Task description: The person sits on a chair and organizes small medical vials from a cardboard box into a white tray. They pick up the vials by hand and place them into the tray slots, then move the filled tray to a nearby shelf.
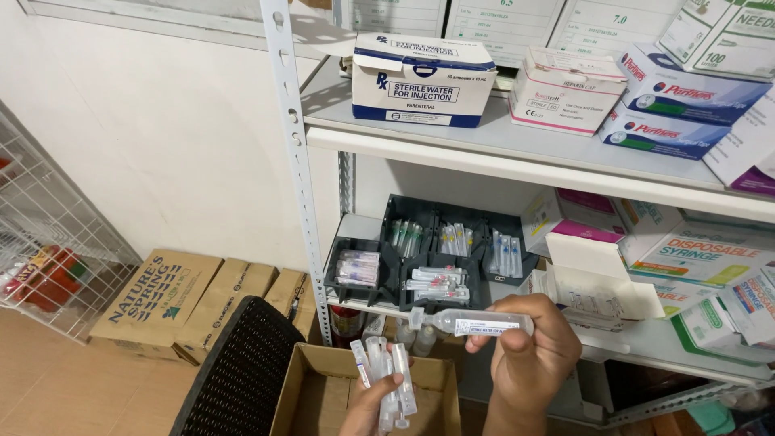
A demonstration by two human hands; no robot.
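Ampoule (471, 324) pinched level in right hand (533, 355) fingers; left hand (373, 410) clutches perhaps 4 more ampoules (386, 379)

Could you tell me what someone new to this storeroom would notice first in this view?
Probably the clear plastic ampoule held sideways in the right hand at the centre bottom, with a bundle of similar ampoules gripped in the left hand over an open cardboard box. Behind them, a dark compartment organiser on the middle shelf holds small packaged items, and a white-and-blue carton sits on the shelf above.
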